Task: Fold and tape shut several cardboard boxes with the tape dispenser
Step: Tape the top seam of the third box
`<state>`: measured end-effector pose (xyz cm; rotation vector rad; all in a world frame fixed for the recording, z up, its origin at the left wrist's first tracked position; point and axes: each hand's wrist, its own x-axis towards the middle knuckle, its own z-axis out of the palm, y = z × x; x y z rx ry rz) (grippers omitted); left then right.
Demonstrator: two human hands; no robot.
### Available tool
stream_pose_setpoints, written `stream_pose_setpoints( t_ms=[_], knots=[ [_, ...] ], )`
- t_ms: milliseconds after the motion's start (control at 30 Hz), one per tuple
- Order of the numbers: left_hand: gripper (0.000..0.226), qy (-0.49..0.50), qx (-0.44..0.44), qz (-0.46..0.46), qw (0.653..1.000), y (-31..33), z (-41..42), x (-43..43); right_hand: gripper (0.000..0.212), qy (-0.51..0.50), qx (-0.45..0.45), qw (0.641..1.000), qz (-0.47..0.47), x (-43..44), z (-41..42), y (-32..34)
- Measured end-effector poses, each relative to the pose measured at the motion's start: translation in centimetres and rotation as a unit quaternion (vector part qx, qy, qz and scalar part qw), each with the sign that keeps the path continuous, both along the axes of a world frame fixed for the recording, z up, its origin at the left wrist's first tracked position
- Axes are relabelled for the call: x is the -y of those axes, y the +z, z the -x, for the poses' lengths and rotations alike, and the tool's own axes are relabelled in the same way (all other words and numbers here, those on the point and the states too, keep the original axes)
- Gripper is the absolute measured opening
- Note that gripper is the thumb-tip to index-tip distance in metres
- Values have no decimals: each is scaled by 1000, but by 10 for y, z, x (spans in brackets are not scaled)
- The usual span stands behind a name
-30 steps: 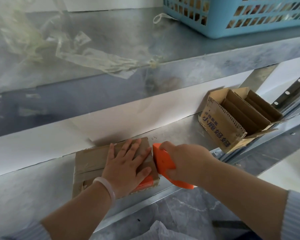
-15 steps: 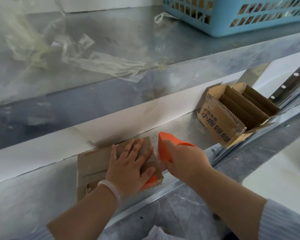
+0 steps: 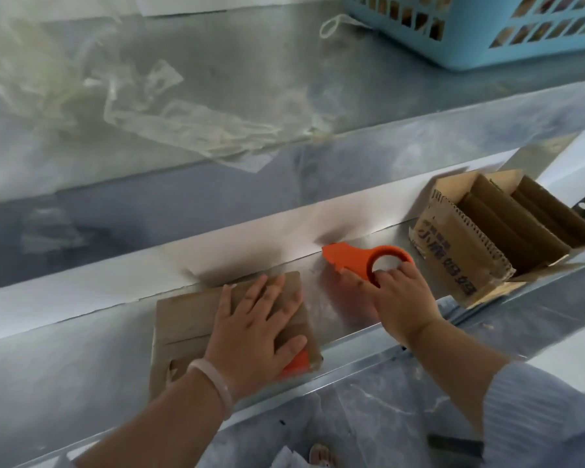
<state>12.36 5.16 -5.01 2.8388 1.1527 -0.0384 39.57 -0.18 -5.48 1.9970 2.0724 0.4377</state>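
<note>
as left hand point(image 3: 254, 329) presses box point(image 3: 186, 312), dispenser point(image 3: 348, 258) gripped alongside

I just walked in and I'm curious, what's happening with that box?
Someone is taping up cardboard boxes on a metal shelf. The left hand presses flat on a small closed box. The right hand grips the orange tape dispenser just to its right, apart from it. An open box waits farther right.

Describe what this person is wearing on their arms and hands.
The left hand and right hand are bare: no gloves, no rings that show. A pale, smooth bangle circles the left wrist. On the right arm a light blue sleeve starts partway up the forearm.
</note>
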Motion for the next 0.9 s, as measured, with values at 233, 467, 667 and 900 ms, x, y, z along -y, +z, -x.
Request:
stream_pose_setpoints(
  t_ms=[233,467,667,900],
  knots=[
    [63,0,-13,-16,1000,-1,2,0,75,-9,-69,996,48,6,25,-40],
    [71,15,-15,-12,1000,-2,3,1,42,-25,-246,968,-39,21,33,-18],
    [83,32,4,1,999,-4,3,1,14,-270,-702,658,28,3,72,6],
    [83,35,8,2,999,-4,3,1,34,-374,-833,398,88,-18,101,-13]
  ],
)
